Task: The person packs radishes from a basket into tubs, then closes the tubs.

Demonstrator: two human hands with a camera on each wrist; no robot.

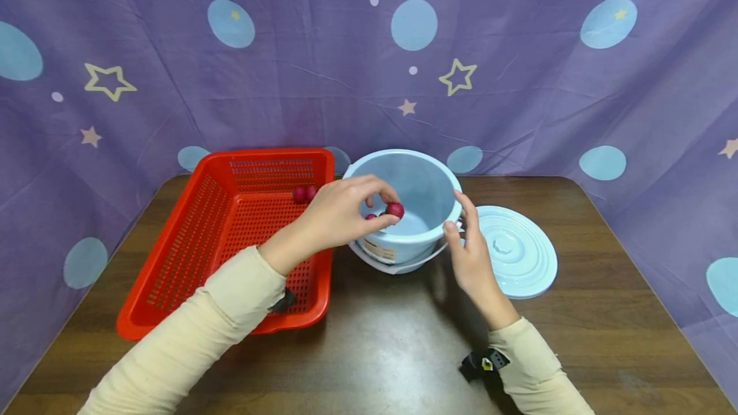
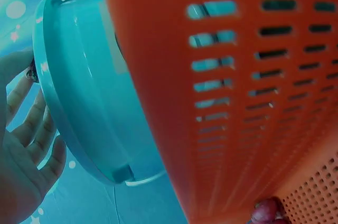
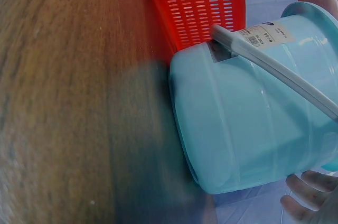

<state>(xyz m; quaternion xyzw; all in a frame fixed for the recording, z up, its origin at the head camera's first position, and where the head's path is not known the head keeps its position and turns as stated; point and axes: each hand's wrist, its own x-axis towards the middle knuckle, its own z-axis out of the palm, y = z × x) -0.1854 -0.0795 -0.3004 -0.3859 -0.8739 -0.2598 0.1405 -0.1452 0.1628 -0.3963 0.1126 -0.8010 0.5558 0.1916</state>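
Holding a small red fruit [image 1: 394,209] in our left hand's [image 1: 340,213] fingertips, we have it just inside the near-left rim of the pale blue bucket [image 1: 423,184], above the opening. This hand is the nearer, wrist arched over the rim. Our right hand [image 1: 469,255] rests relaxed fingers against the bucket's right wall, gripping nothing.
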